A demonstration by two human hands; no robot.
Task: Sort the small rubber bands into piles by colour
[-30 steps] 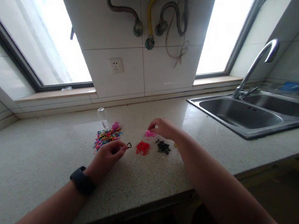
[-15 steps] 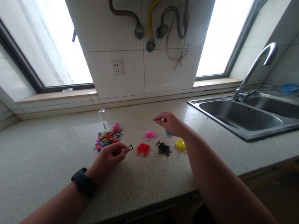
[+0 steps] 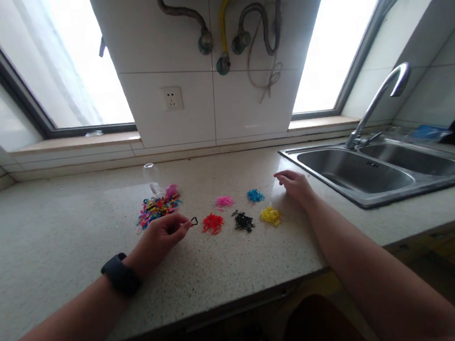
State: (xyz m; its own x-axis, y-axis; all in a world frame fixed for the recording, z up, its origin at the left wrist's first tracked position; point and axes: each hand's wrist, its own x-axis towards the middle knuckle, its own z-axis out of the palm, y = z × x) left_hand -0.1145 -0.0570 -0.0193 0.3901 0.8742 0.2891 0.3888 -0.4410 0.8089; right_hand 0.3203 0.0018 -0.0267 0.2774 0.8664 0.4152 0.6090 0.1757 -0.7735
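Just left of centre in the frame, a black band [image 3: 194,221] sticks out from the fingertips of the left hand [image 3: 167,234], which pinches it between thumb and forefinger. The band is thin and dark, bent into a small, angular open loop; the part between the fingertips is hidden.

To its right on the speckled pale countertop [image 3: 205,274] lie small loose heaps: a red pile [image 3: 213,223] nearest the band, then a black pile [image 3: 243,221] with a few bits straying at its upper left, and a yellow pile [image 3: 271,216]. Above these in the frame sit a pink pile [image 3: 224,202] and a bright blue pile [image 3: 255,195]. The separate pieces blur together, too small to count. Left of centre, a larger mixed-colour pile [image 3: 156,209] spreads behind the left hand, which covers its lower edge; a pink clump [image 3: 171,191] shows at its upper right. A clear container [image 3: 150,172] stands just behind, its see-through sides hard to trace.

Right of centre, near the sink [image 3: 348,167], the right hand [image 3: 295,184] reaches with its fingers close together. I cannot tell whether its fingertips meet or hold anything. Both forearms run out of the frame, and a dark watch [image 3: 120,274] wraps the left wrist.
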